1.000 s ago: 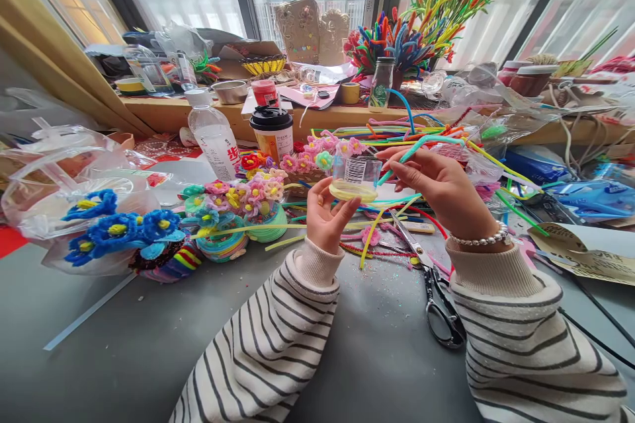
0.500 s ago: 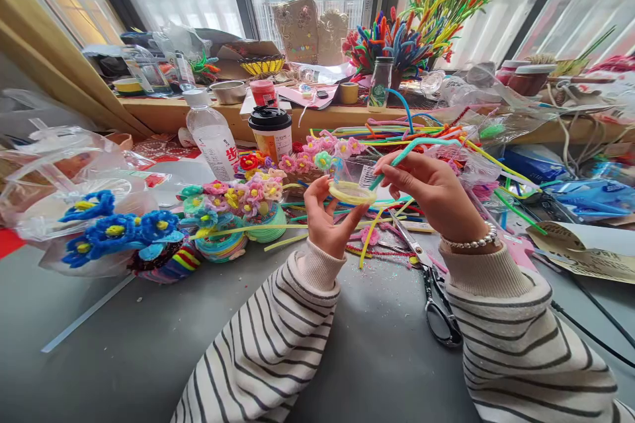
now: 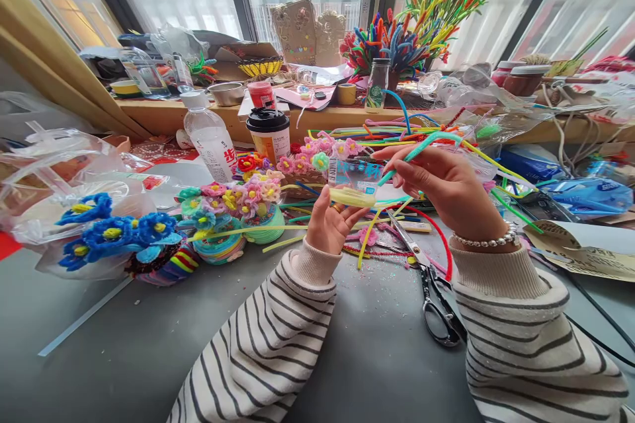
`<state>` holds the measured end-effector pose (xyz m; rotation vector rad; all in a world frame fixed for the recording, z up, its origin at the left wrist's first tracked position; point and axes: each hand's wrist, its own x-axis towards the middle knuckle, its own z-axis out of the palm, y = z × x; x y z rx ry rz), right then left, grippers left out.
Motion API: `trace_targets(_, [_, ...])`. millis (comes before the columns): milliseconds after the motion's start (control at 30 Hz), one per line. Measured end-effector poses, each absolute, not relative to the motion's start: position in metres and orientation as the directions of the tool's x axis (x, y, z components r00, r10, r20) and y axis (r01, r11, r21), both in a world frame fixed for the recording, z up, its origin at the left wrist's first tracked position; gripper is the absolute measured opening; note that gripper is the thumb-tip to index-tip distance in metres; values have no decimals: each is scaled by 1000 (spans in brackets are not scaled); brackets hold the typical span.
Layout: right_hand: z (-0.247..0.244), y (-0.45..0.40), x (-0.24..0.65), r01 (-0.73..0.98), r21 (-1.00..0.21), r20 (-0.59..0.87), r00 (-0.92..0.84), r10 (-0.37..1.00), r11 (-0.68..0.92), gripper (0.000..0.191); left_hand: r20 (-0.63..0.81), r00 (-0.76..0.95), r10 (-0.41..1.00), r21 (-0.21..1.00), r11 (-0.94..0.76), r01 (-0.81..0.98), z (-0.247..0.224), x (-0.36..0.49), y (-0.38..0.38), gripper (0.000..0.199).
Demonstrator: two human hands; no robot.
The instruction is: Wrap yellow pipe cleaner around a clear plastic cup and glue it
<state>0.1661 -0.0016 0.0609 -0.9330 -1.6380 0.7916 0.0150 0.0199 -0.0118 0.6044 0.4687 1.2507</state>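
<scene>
Near the middle of the view, my left hand (image 3: 331,223) holds a clear plastic cup (image 3: 352,175) with printed lettering, lying on its side or tilted. Pale yellow pipe cleaner (image 3: 353,197) is wound around the cup's lower part, just above my fingers. My right hand (image 3: 441,185) pinches a teal pipe cleaner (image 3: 426,143), whose lower end points at the cup's right side. Below my right hand, silver-bladed scissors with black handles (image 3: 437,317) lie on the grey table (image 3: 377,363). A red pipe cleaner (image 3: 444,238) curves between the scissors and my right wrist.
Left of my hands stand cups with pipe-cleaner flowers (image 3: 211,215), blue flowers (image 3: 116,231), a plastic bottle (image 3: 211,135) and a black-lidded cup (image 3: 268,132). Pipe cleaners lie behind. At right are a blue packet (image 3: 592,192) and brown paper (image 3: 575,254).
The cup has tipped so its printed side shows. My right hand has moved slightly right with the teal pipe cleaner. The red pipe cleaner's curve now shows beside the scissors.
</scene>
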Motion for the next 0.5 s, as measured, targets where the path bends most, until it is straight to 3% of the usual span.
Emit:
trace_targets(167, [60, -1, 165, 273, -846, 428, -162, 889, 457, 11, -68, 360, 930, 673, 309, -672, -8, 14, 19, 50])
trace_targets(500, [57, 1, 165, 344, -799, 464, -170, 870, 493, 10, 108, 275, 955, 664, 137, -736, -18, 18, 18, 45])
